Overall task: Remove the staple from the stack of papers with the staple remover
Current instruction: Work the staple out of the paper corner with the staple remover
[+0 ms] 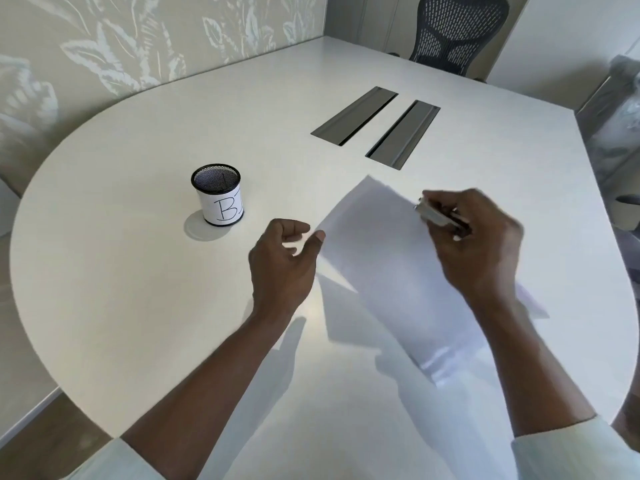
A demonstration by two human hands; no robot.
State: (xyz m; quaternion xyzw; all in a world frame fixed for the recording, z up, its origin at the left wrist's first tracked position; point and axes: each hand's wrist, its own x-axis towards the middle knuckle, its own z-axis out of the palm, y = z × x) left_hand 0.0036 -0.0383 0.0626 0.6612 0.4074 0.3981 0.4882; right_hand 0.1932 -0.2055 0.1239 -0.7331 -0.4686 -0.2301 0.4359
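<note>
We are lining up: our right hand (481,244), fingers wrapped around the staple remover (437,218), hangs over the stack of papers (391,271) on the table (138,271). Our left hand (282,261), fingers loosely curled and holding nothing, touches the stack's left edge. The stack's long axis runs from near-right to far-left; the remover's tip points far-left. We cannot see the staple. Next, we judge, the tip must go under it.
</note>
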